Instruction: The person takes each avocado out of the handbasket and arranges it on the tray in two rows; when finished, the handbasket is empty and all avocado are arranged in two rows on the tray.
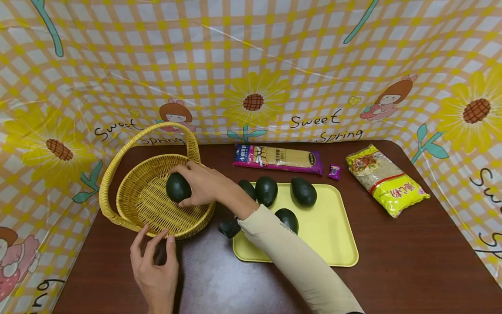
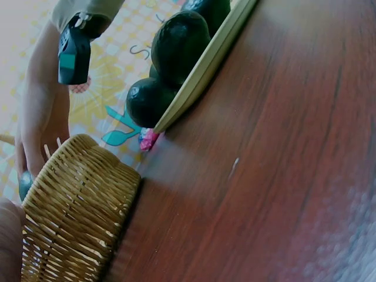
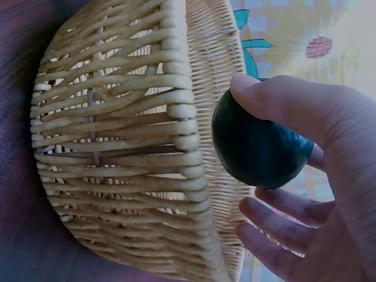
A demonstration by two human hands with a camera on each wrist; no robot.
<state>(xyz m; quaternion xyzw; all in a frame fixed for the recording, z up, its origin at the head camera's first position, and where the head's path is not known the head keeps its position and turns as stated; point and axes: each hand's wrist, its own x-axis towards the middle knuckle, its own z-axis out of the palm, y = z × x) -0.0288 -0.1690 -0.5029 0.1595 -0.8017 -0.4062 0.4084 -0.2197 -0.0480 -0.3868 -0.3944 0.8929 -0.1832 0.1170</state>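
Note:
In the head view, my right hand [image 1: 200,181] holds a dark green avocado [image 1: 178,188] over the inside of a yellow wicker basket [image 1: 127,192]. The right wrist view has the thumb across the avocado [image 3: 258,144] and fingers beneath it, close above the woven rim. My left hand [image 1: 154,266] is at the basket's near rim, its fingers spread and loosely bent, fingertips against or very near the rim. Several more avocados [image 1: 303,192] lie on a pale yellow tray [image 1: 329,235] to the right, some partly hidden by my right arm.
Behind the tray lies a packet of noodles [image 1: 280,159], with a small purple wrapped sweet [image 1: 334,171] beside it. A yellow-and-clear food bag [image 1: 386,181] lies at the right. The basket's tall handle [image 1: 111,174] arches up on its left side. Patterned cloth [image 1: 251,52] surrounds the brown table [image 1: 412,261].

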